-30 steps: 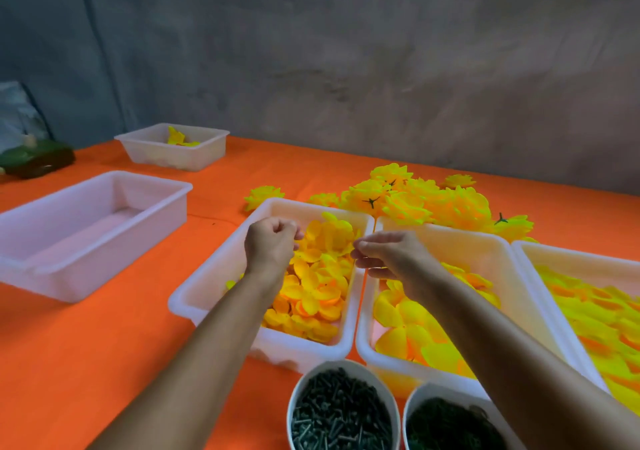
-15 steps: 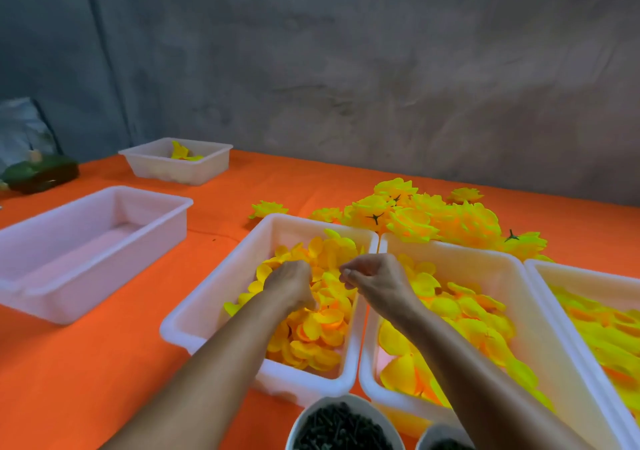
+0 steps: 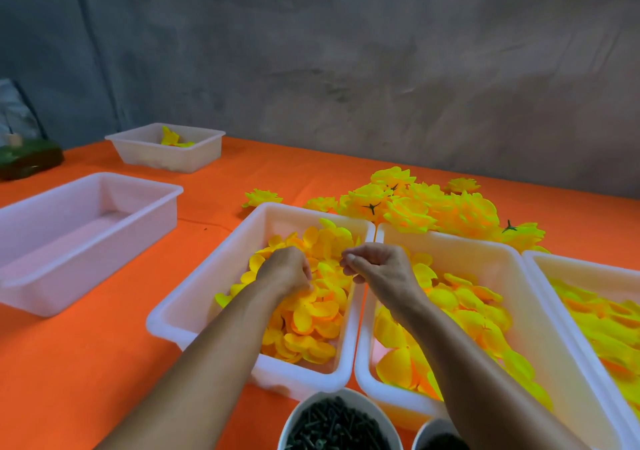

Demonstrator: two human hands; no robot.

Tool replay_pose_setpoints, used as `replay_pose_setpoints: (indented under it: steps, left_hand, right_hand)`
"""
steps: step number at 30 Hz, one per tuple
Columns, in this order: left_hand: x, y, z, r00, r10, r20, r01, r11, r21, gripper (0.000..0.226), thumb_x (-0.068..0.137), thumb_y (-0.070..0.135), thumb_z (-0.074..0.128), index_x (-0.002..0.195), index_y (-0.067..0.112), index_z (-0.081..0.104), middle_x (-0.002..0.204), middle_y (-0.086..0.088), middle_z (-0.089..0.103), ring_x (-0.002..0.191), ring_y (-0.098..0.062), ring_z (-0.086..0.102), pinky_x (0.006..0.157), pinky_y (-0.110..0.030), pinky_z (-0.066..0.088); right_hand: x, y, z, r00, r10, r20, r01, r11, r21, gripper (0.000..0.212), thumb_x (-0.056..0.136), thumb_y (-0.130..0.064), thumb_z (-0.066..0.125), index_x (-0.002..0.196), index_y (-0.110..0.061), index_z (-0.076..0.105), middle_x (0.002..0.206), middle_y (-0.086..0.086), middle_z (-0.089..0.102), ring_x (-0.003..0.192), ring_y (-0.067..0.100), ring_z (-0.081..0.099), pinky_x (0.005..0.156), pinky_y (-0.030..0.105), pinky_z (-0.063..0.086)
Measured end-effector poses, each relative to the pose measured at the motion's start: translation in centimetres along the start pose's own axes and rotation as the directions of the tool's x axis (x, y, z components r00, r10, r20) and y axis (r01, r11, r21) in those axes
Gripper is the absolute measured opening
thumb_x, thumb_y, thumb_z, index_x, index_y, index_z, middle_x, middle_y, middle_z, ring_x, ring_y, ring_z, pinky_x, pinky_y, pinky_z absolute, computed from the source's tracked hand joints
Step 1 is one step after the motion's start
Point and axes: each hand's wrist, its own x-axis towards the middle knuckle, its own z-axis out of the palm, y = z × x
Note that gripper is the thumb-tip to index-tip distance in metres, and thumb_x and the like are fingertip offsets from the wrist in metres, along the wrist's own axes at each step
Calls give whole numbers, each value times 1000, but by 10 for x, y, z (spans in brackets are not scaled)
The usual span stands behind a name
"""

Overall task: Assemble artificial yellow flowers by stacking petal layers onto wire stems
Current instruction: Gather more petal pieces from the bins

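— Where are the hands?
— The left hand (image 3: pixel 287 269) reaches into the petal bin (image 3: pixel 194 297) near the surface's front edge, fingers curled into the yellow petal layers (image 3: pixel 311 314); its grip is hidden.
— And the other?
— The right hand (image 3: pixel 377 266) hovers just beside it, fingertips pinched together; anything held is too small to tell. Finished flowers (image 3: pixel 426 204) lie behind the bins.

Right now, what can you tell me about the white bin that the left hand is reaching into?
The white plastic bin is a long rectangular tub with a rolled rim and rounded corners. It sits flat on the orange tablecloth, side by side with a bigger white bin on its right. It holds a loose heap of small yellow-orange fabric petal layers. The left hand rests curled in the petals.
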Motion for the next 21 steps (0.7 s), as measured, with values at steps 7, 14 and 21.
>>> replay_pose_setpoints:
  steps: [7,14,21]
  left_hand:
    - [1,0,-5,979,-80,-185,-43,812,-582,10,78,5,73,79,9,64,76,-8,60,74,-19,54,71,-28,45]
    - [-6,10,-12,976,-94,-198,-142,415,-898,17,81,-4,67,75,10,60,70,-1,58,59,-2,54,51,-6,42]
    - [-8,11,-15,993,-116,26,57,268,-962,7,83,16,69,80,14,64,72,-2,62,60,-15,59,44,-18,48]
  right_hand:
    - [7,-8,4,1000,4,-11,-7,967,-255,32,87,-20,67,113,-1,65,98,12,70,74,17,68,66,28,52]
    - [15,-11,7,996,90,-21,-92,982,-162,34,80,-13,74,109,3,65,86,11,65,55,14,56,53,20,44]
    - [14,-5,-4,997,76,9,-77,988,134,5,84,-1,66,80,-4,67,58,3,57,46,4,52,41,15,35]
